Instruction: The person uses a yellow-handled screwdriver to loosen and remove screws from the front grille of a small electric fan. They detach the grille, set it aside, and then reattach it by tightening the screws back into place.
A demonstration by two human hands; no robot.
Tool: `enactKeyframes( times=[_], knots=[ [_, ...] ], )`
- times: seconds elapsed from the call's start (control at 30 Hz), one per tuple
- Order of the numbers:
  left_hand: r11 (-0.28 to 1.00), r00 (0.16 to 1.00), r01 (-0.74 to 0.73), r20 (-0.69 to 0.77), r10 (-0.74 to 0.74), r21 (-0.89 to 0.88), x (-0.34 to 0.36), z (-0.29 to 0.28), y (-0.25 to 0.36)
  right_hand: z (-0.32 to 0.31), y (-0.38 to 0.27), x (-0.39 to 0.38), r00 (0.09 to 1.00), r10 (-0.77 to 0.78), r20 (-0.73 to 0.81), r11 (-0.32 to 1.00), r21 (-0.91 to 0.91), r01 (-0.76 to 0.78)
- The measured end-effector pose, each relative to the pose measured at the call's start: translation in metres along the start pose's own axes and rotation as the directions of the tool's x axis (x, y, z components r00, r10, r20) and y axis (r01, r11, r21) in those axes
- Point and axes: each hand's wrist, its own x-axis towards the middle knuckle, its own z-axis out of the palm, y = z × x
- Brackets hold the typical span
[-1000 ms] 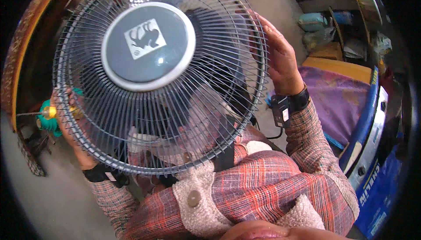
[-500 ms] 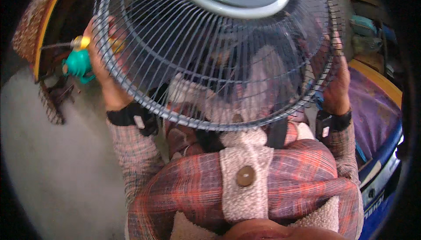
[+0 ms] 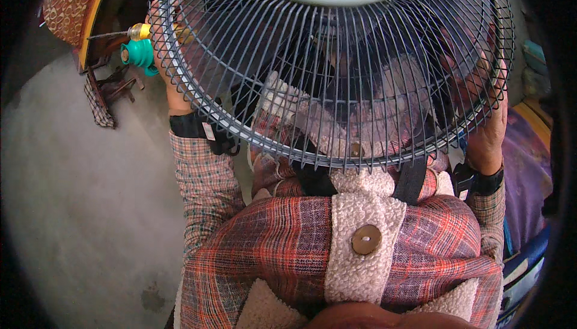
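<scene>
A round electric fan head (image 3: pixel 336 88) with a dark wire guard and a grey centre cap fills the upper middle, in front of my chest. Dark, see-through blades show behind the wires. My left hand (image 3: pixel 162 67) grips the guard's left rim. A screwdriver (image 3: pixel 140 31) with a yellow handle sticks out leftward beside that hand; part of its handle shows through the wires. Below it is a teal ridged plastic piece (image 3: pixel 141 55); whether the hand holds it I cannot tell. My right hand (image 3: pixel 490 130) clasps the right rim, its fingers partly behind the wires.
At the upper left stands a brown patterned panel with a yellow edge (image 3: pixel 90 16), and a dark metal piece (image 3: pixel 111 91) lies below it on the grey concrete floor (image 3: pixel 90 196). Purple cloth (image 3: pixel 523 172) and a blue-edged item (image 3: pixel 529 251) are on the right.
The fan head has shifted right in the picture and its guard appears slightly turned. Both hands have moved with it, still on the rim.
</scene>
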Motion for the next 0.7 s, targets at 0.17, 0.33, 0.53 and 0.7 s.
enactKeyframes(
  times=[0.17, 0.33, 0.53, 0.7],
  knots=[
    [0.999, 1.000, 0.015, 0.025, -0.014, -0.032, -0.002, -0.003, 0.001, 0.003, 0.006, -0.004, 0.999, 0.018, -0.033, 1.000, -0.015, -0.019],
    [0.996, 0.997, 0.032, 0.068, -0.026, -0.078, 0.012, -0.003, 0.004, 0.010, 0.002, -0.001, 0.999, 0.012, -0.050, 0.988, -0.154, -0.019],
    [0.994, 0.995, 0.047, 0.097, -0.038, -0.096, 0.019, -0.003, 0.008, 0.035, -0.002, -0.003, 0.988, -0.117, 0.097, 0.886, -0.440, 0.148],
    [0.993, 0.993, 0.058, 0.109, -0.046, -0.107, 0.018, -0.004, 0.011, 0.048, -0.002, -0.003, 0.988, -0.102, 0.119, 0.826, -0.543, 0.151]
  ],
)
